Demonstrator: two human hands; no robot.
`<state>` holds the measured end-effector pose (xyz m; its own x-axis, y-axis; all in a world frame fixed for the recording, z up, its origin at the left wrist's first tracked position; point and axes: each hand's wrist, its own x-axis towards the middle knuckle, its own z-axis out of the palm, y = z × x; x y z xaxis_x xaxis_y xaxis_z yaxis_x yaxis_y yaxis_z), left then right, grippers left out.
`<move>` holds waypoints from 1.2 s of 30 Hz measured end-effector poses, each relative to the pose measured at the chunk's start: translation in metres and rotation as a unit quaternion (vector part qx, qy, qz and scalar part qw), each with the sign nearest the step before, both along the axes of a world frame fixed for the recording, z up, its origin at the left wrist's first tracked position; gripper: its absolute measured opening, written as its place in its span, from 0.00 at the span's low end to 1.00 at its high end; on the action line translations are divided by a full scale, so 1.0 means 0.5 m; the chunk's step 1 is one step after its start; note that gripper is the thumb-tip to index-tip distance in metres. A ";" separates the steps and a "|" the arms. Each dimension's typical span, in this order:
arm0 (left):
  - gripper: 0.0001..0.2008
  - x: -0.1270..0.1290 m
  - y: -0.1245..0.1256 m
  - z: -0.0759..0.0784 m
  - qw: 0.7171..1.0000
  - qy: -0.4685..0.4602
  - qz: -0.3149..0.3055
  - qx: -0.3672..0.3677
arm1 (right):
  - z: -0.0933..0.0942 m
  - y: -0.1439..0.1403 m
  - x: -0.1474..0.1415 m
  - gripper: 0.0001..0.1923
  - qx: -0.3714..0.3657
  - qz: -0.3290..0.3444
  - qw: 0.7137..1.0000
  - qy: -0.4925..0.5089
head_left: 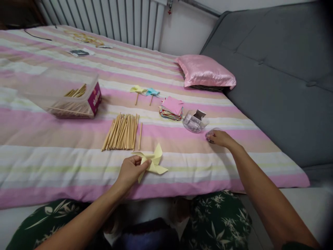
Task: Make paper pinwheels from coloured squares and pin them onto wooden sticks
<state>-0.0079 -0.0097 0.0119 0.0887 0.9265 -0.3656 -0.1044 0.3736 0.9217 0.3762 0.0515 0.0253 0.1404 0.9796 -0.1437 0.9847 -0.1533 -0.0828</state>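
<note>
My left hand (132, 170) pinches a pale yellow paper pinwheel (156, 159) at its centre, thumb on top, above the bed's near edge. To the right, the fingers of my right hand (220, 137) are closed at a small clear container (209, 134) on the sheet; what they pinch there, if anything, is hidden. Just beyond it sits a clear round tub (194, 123) with small silvery pieces and a little box. A row of wooden sticks (121, 133) lies beyond my left hand, one single stick (140, 136) apart from it.
A stack of coloured paper squares (171, 108) lies near the middle. Behind are a yellow pinwheel (137, 89) and a blue pinwheel (152, 92) on sticks. A clear plastic box (95, 99) holding more sticks stands left. A pink pillow (205, 71) rests by the grey headboard (273, 76).
</note>
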 end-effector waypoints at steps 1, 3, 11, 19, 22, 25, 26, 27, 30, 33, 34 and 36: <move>0.18 0.000 0.000 0.001 1.000 -0.001 0.001 -0.001 | 0.001 -0.001 0.000 0.14 -0.003 0.013 1.000 0.009; 0.17 0.000 -0.001 0.003 1.000 -0.004 -0.001 -0.003 | 0.003 -0.004 0.000 0.15 -0.008 0.037 0.999 0.026; 0.19 0.000 -0.001 0.005 1.000 0.000 0.005 0.001 | 0.017 -0.023 -0.011 0.16 0.017 0.070 0.996 0.055; 0.18 -0.001 -0.004 0.001 1.000 -0.002 -0.003 0.000 | 0.009 -0.018 -0.027 0.17 0.073 -0.027 0.997 -0.021; 0.18 -0.002 -0.002 -0.005 1.000 0.006 -0.008 0.004 | 0.007 -0.017 -0.033 0.16 0.088 -0.050 0.994 -0.040; 0.17 -0.005 0.000 -0.013 1.000 0.022 -0.017 0.012 | 0.007 -0.018 -0.041 0.16 0.097 -0.061 0.992 -0.051; 0.17 -0.006 0.001 -0.016 0.999 0.027 -0.020 0.014 | 0.007 -0.019 -0.044 0.16 0.102 -0.070 0.991 -0.056; 0.17 -0.007 0.001 -0.018 0.999 0.033 -0.022 0.016 | 0.007 -0.019 -0.047 0.16 0.109 -0.083 0.989 -0.061; 0.19 -0.007 -0.001 -0.020 0.999 0.044 -0.022 0.021 | 0.007 -0.020 -0.056 0.16 0.130 -0.139 0.979 -0.075; 0.20 -0.006 -0.002 -0.017 0.999 0.045 -0.018 0.023 | 0.006 -0.020 -0.060 0.16 0.146 -0.181 0.970 -0.075; 0.20 -0.005 -0.002 -0.016 0.999 0.045 -0.017 0.022 | 0.005 -0.020 -0.060 0.17 0.150 -0.189 0.968 -0.073; 0.21 -0.005 -0.003 -0.014 0.999 0.046 -0.016 0.025 | 0.002 -0.020 -0.058 0.17 0.158 -0.190 0.966 -0.074</move>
